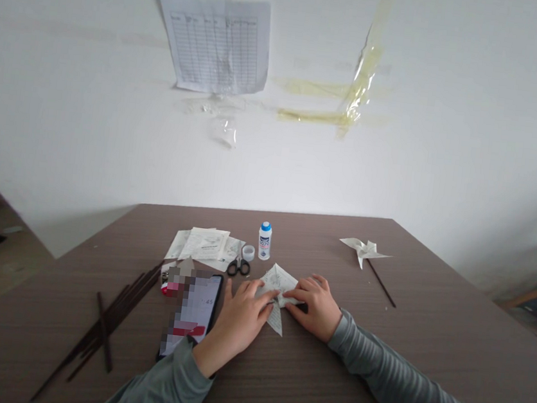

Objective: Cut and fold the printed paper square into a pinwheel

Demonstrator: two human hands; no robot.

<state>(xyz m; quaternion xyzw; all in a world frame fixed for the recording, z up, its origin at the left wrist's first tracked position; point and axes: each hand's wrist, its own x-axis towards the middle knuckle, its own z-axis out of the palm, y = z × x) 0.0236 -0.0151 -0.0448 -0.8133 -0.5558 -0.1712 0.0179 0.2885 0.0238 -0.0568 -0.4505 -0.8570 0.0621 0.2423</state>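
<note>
Head view: paper (276, 277) between left hand (242, 315), right hand (315, 306); both touching

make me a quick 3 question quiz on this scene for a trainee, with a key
1. Multiple choice: what are the left hand and right hand both touching?
a) the scissors
b) a piece of printed paper
c) the phone

2. True or false: the white bottle with the blue cap is lying on its side.

3. Fill in the blank: the paper pinwheel lies nearer to the person's ____ hand.

Key
1. b
2. False; it stands upright.
3. right
</note>
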